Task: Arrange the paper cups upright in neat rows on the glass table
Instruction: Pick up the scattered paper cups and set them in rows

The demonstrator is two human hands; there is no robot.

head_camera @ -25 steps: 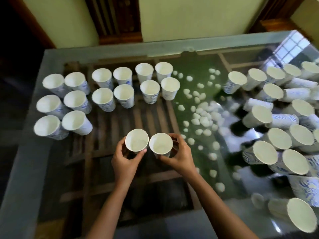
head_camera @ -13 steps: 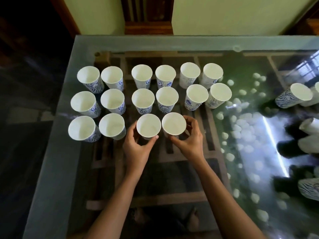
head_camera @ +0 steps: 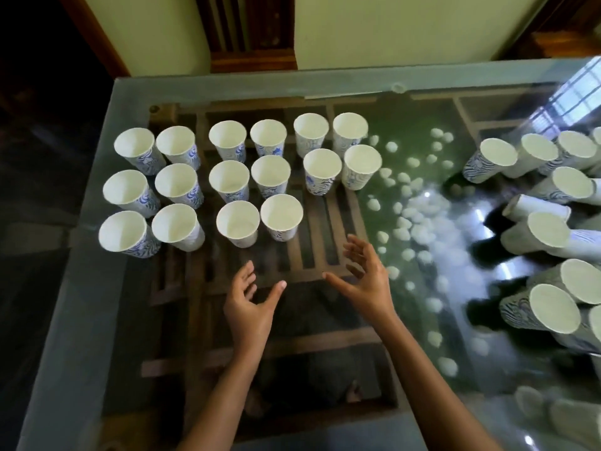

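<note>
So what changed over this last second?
The left hand and right hand each carried a cup forward into the front row, let go and drew back, open. The left cup and right cup now stand upright there. The other rows and the right-side pile look unchanged.

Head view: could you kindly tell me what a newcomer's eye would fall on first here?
Sixteen upright paper cups stand in three rows on the left of the glass table, the nearest row two short. A jumbled cluster of cups crowds the right edge. The left hand and right hand hover open and empty before the rows.
</note>
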